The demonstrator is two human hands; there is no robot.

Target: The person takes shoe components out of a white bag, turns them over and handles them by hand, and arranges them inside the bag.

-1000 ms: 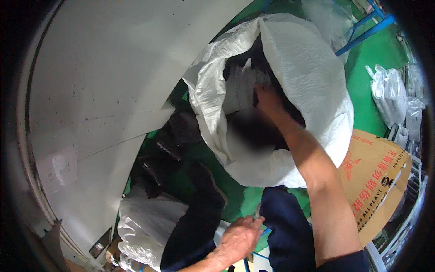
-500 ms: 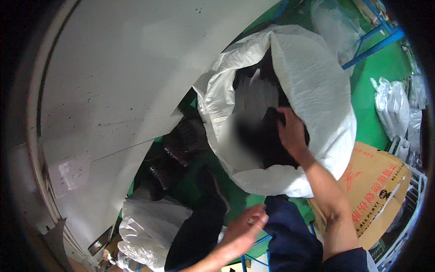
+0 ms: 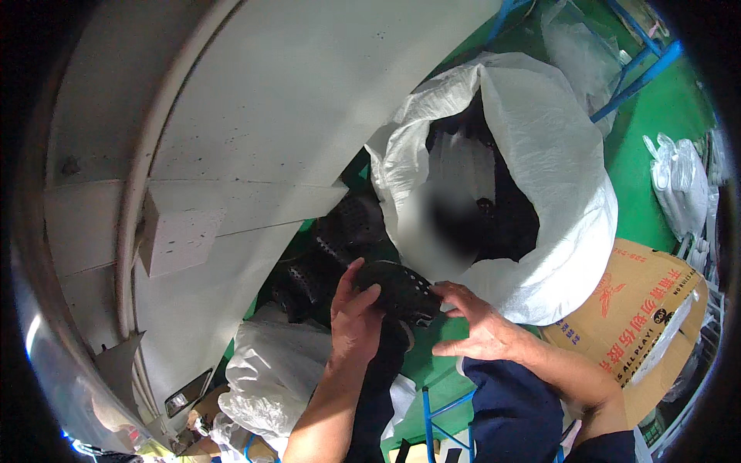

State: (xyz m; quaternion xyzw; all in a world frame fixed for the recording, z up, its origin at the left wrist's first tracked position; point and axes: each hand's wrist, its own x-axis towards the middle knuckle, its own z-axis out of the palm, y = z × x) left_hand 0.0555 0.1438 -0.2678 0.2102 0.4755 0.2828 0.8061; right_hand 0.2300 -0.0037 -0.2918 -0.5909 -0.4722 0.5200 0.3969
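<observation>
A black, perforated piece shaped like a clog is held up in front of me, short of the bag's near rim. My left hand is closed on its left end, thumb and fingers around it. At its right end, my right hand touches the edge with the fingertips, while the thumb stands well apart. Beyond is a large white woven bag, its mouth gaping. Inside lie dark pieces and a greyish clear plastic wrap; a blurred patch hides part of the contents.
More black perforated pieces lie on the green floor left of the bag, beside a pale panel. A white plastic bag sits near left. To the right are a cardboard box, clear-wrapped goods and a blue metal frame.
My right hand has come out of the white bag toward me, with the black piece now between both hands. My left hand has moved up and closed on it.
</observation>
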